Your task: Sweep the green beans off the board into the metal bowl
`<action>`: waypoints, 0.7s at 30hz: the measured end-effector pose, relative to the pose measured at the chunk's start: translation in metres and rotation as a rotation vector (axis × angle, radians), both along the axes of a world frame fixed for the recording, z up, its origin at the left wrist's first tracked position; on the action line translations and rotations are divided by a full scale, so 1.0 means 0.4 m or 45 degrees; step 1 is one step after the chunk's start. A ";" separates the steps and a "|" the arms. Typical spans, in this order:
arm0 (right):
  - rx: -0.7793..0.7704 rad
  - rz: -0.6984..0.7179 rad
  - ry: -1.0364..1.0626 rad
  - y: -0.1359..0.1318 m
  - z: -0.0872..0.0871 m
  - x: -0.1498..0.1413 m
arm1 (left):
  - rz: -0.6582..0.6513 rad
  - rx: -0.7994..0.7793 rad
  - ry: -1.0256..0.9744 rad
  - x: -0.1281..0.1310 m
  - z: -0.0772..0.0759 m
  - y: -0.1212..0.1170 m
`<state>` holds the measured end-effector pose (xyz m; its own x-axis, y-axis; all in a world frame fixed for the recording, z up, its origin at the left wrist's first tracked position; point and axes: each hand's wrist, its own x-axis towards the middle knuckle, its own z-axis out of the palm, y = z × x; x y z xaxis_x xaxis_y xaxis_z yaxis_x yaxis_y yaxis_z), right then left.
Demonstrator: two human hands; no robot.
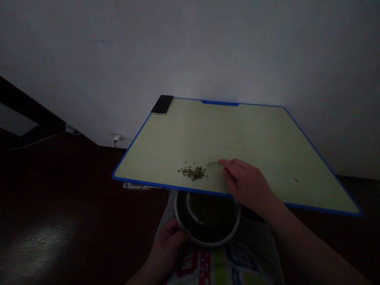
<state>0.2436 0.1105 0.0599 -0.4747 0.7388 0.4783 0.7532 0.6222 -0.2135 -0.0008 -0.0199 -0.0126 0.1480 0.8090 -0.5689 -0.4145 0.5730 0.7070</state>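
My left hand point(173, 241) grips the near-left rim of a round bowl point(208, 242) with a pale rim, its thumb over the edge. The bowl sits at my lap, just under the table's front edge, and its inside is dark, with greenish contents hard to make out. Above the tabletop, my right hand point(247, 183) pinches a clear curved piece point(214, 164), seemingly plastic with fine ridges. Left of it lies a loose heap of small brownish-green beans or seeds point(192, 173), a few scattered around.
The pale tabletop point(237, 130) has a blue edge and stands against a wall point(225, 51). A dark phone point(162, 105) lies at its back-left corner. A small brown sliver point(296, 180) is at the right. A plug point(117, 137) sits in the wall socket at left.
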 end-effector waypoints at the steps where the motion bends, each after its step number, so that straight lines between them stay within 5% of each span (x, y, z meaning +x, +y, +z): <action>1: -0.002 0.010 0.002 -0.003 0.000 0.001 | -0.006 0.009 0.001 -0.001 -0.002 0.001; 8: -0.011 0.076 0.007 -0.015 0.005 -0.009 | 0.023 -0.041 0.022 0.010 0.026 0.009; 21: 0.057 -0.019 0.017 -0.016 -0.004 -0.024 | -0.015 -0.029 -0.030 0.009 0.012 0.005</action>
